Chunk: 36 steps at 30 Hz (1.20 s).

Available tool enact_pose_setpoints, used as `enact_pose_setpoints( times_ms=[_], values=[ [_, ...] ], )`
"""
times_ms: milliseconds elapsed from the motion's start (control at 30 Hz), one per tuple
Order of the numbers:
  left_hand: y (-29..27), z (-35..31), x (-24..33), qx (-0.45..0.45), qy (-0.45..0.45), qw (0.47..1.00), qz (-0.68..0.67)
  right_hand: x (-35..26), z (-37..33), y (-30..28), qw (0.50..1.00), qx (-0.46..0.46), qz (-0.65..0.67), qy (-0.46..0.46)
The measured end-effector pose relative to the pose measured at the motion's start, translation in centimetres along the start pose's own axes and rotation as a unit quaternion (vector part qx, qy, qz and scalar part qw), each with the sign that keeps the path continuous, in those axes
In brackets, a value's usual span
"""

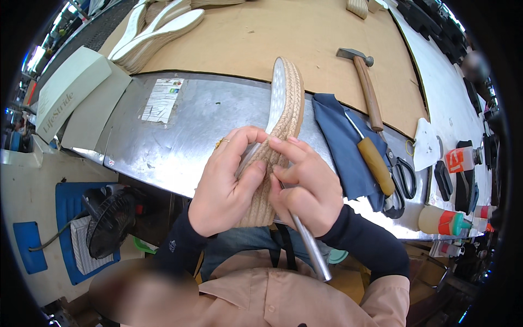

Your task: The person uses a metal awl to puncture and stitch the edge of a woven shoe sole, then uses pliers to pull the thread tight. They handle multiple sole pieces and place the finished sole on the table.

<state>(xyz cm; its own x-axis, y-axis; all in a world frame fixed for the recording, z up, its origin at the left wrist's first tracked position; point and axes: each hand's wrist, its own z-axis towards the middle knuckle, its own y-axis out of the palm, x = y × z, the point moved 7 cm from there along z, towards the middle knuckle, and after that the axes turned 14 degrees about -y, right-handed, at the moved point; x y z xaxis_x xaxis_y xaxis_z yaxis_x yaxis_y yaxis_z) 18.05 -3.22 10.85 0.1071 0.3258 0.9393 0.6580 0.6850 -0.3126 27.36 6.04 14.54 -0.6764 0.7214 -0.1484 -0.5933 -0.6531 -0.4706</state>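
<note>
A wedge shoe sole (294, 101) wrapped in tan braided rope, with a white upper face, stands tilted away from me above the table's near edge. My left hand (223, 182) is closed around its left side, with the thumb pressed on the braid. In my right hand (310, 182) is a slim tool with a round metal handle (311, 250) that points down toward my lap. Its working end is hidden by my fingers at the braid. The fingertips of both hands nearly meet on the rope side.
Right of the sole lie a blue cloth (335, 147), a wooden-handled pointed tool (376, 166), black scissors (404, 177) and a hammer (369, 90). Several similar soles (163, 35) rest on cardboard (245, 41) at the far left. A pale box (76, 95) stands at left; a teal-capped bottle (436, 220) lies right.
</note>
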Motion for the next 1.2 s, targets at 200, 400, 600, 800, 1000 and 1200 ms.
enact_pose_setpoints(
  times_ms=[200, 400, 600, 800, 1000, 1200],
  values=[
    [-0.2, 0.5, 0.6, 0.008, 0.041, 0.998, 0.039, 0.1, -0.4, 0.5, 0.998, -0.017, -0.014, -0.053],
    [-0.1, 0.6, -0.3, 0.002, 0.004, 1.000, -0.002, 0.7, -0.9, -0.1, 0.998, 0.038, 0.056, -0.010],
    [0.1, 0.6, -0.1, -0.001, 0.035, 0.999, -0.033, 0.6, -0.6, 0.1, 0.999, 0.031, 0.034, -0.002],
    [-0.1, 0.4, 0.7, 0.013, 0.053, 0.998, 0.022, -0.2, -0.4, 0.5, 0.998, -0.011, -0.030, -0.050],
    [-0.1, 0.3, 1.0, 0.030, 0.078, 0.995, 0.048, -0.1, -0.4, 1.0, 0.996, -0.002, -0.043, -0.082],
    [0.0, 0.5, 0.4, 0.023, 0.037, 0.998, 0.040, 1.1, -0.5, -0.4, 0.998, 0.024, 0.057, 0.023]
  ],
)
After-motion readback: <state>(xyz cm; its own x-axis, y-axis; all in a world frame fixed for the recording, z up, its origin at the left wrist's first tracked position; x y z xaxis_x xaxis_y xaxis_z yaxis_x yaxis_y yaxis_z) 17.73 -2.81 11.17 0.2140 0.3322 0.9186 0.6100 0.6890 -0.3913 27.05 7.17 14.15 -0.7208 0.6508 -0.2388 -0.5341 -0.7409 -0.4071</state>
